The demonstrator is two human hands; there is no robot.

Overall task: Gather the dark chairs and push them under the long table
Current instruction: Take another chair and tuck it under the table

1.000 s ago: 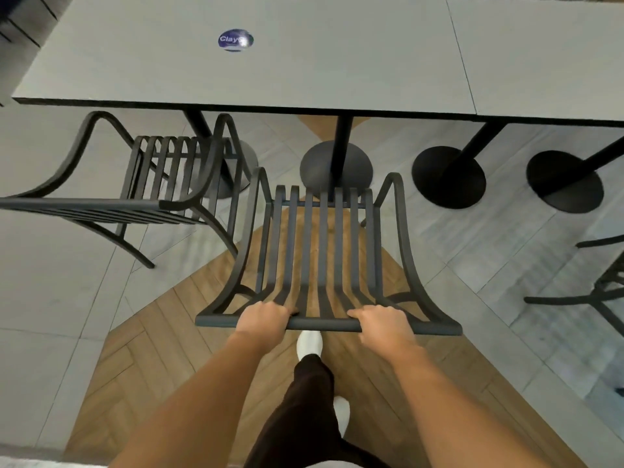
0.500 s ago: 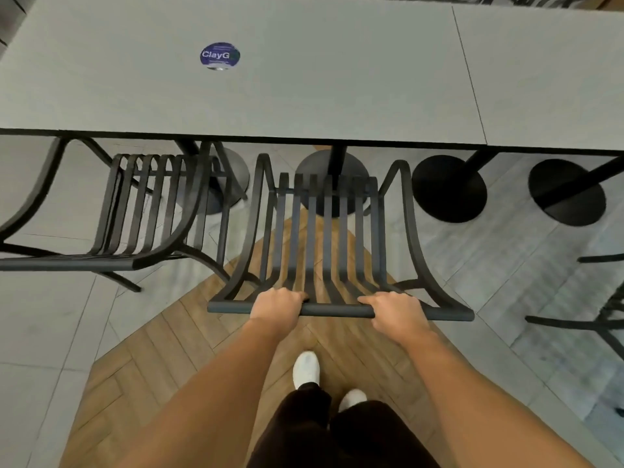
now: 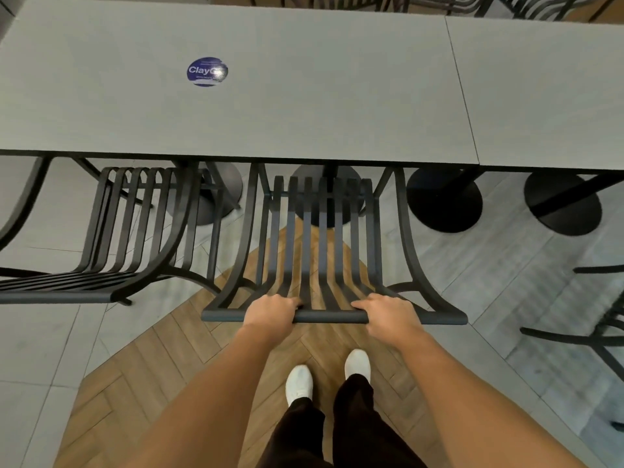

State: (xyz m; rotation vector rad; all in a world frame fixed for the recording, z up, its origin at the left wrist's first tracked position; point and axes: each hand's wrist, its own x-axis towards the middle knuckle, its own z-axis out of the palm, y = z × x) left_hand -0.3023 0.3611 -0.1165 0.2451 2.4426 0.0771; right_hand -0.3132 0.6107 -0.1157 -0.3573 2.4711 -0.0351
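Observation:
A dark slatted metal chair stands straight in front of me, its front edge tucked under the long grey table. My left hand and my right hand both grip the top rail of its backrest, fingers curled over the bar. A second dark chair stands close to its left, its front also under the table edge.
Round black table bases sit on the floor under the table. Part of another dark chair shows at the right edge. A blue round sticker is on the tabletop. More chairs stand beyond the table.
The chair in my hands has slid forward so its front now lies under the table edge. I have stepped closer, and both feet now stand side by side behind it.

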